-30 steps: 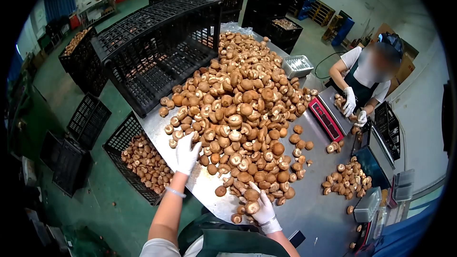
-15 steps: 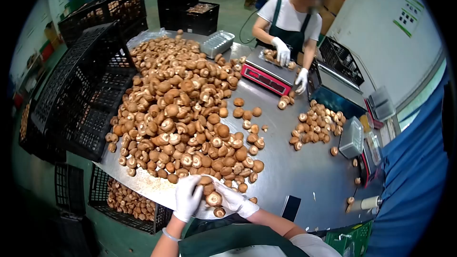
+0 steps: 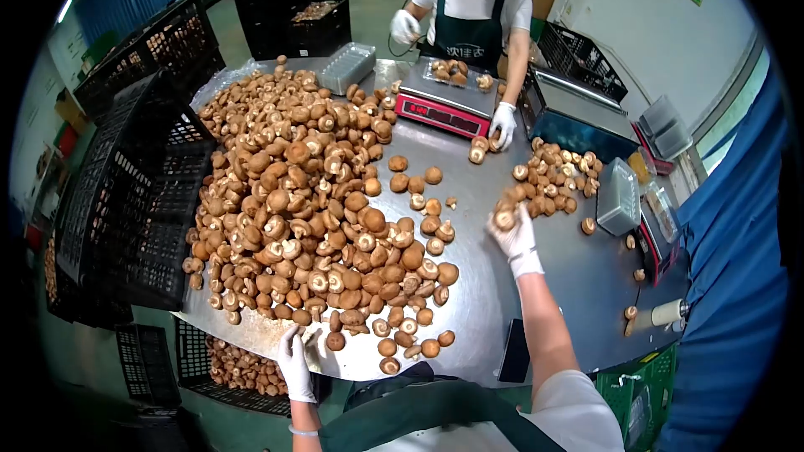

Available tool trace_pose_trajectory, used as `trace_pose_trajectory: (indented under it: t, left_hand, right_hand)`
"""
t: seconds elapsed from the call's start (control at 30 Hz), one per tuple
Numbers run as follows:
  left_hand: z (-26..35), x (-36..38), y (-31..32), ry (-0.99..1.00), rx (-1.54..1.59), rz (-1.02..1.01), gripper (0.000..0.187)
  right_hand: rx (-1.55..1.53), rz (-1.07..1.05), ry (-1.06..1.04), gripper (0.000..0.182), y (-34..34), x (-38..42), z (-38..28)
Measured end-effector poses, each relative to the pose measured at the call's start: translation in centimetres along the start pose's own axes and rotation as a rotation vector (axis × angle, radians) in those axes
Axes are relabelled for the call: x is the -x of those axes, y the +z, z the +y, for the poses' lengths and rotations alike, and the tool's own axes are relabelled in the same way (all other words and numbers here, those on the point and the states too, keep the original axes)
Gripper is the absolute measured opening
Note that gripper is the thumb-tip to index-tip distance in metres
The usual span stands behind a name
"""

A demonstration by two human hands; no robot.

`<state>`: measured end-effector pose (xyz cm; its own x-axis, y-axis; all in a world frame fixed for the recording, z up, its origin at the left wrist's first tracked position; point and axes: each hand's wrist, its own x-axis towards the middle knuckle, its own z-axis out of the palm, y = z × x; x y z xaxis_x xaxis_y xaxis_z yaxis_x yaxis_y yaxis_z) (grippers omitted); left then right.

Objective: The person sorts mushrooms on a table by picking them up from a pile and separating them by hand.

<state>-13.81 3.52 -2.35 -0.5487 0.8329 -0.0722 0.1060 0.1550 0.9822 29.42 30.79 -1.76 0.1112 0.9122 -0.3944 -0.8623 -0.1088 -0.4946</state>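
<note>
Two gloved hands work at opposite ends of a steel bench. The right hand is stretched out toward a small heap of mushrooms on the far right, its fingers curled round a mushroom or two, cap showing just above the glove. The left hand rests at the near edge of the bench with fingers spread and nothing in them, just beside a loose mushroom at the foot of the big pile.

As a judgement of progress: only a little looks done. The sorted heap on the right is small, while the big pile covers most of the left half of the bench, with a scatter of single mushrooms between the two. Below the near left edge, a black crate holds some more. So most of the sorting appears to lie ahead.

The held mushrooms sit at the fingertips of the right hand, close to the edge of the small heap but not yet among it.

Across the bench a co-worker in an apron has one gloved hand by that heap, beside a red scale with mushrooms on its pan.
</note>
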Motion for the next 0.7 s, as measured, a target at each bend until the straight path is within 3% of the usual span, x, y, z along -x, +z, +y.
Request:
trace_pose_trajectory:
  t: [0.07,0.13,0.17,0.2,0.23,0.27,0.3,0.33,0.4,0.53,0.6,0.67,0.7]
  left_hand:
    - [0.0,0.3,0.1,-0.036,0.030,-0.015,0.026]
    - [-0.6,0.6,-0.1,-0.090,0.057,-0.007,0.026]
    - [-0.6,0.7,0.0,-0.078,0.064,-0.023,0.025]
    - [0.3,0.9,0.3,-0.058,-0.020,-0.054,0.024]
    - [0.5,0.9,0.8,-0.046,-0.009,-0.083,0.024]
    - [0.7,0.8,1.3,-0.033,0.004,-0.112,0.024]
    - [0.9,0.8,1.8,-0.036,0.035,-0.143,0.024]
    - [0.7,0.8,2.5,-0.065,0.103,-0.151,0.023]
    - [0.8,0.6,3.5,0.028,0.035,-0.229,0.022]
    - [2.4,1.3,5.0,-0.016,0.043,-0.307,0.022]
    - [1.6,1.3,5.4,-0.033,0.049,-0.351,0.021]
    - [2.6,1.5,5.9,-0.035,0.052,-0.404,0.021]
    - [2.2,1.5,6.1,-0.057,0.084,-0.420,0.022]
  right_hand:
    - [-0.030,0.185,-0.066,0.043,-1.7,-1.6,-1.7]
    - [0.200,0.054,-0.085,0.053,-5.3,-1.9,-0.6]
    - [0.361,0.088,-0.114,0.054,-4.9,0.3,1.4]
    - [0.609,0.132,0.050,0.045,0.0,5.9,2.3]
    - [0.859,-0.096,0.010,0.037,-2.2,5.6,4.3]
    - [1.161,-0.153,-0.059,0.034,-2.7,6.2,6.5]
    - [1.451,-0.398,-0.434,0.035,-3.2,6.9,8.3]
    - [1.808,-0.471,-0.559,0.039,-3.4,7.3,9.3]
    - [2.016,-0.319,-0.490,0.044,-1.7,9.9,10.3]
    - [1.935,-0.384,-0.423,0.041,-3.4,9.3,9.7]
    - [1.117,-0.265,0.083,0.038,-4.6,9.7,9.1]
    - [1.018,-0.244,0.164,0.037,-5.6,9.9,8.1]
    - [0.685,-0.287,0.296,0.039,-6.2,10.0,8.3]
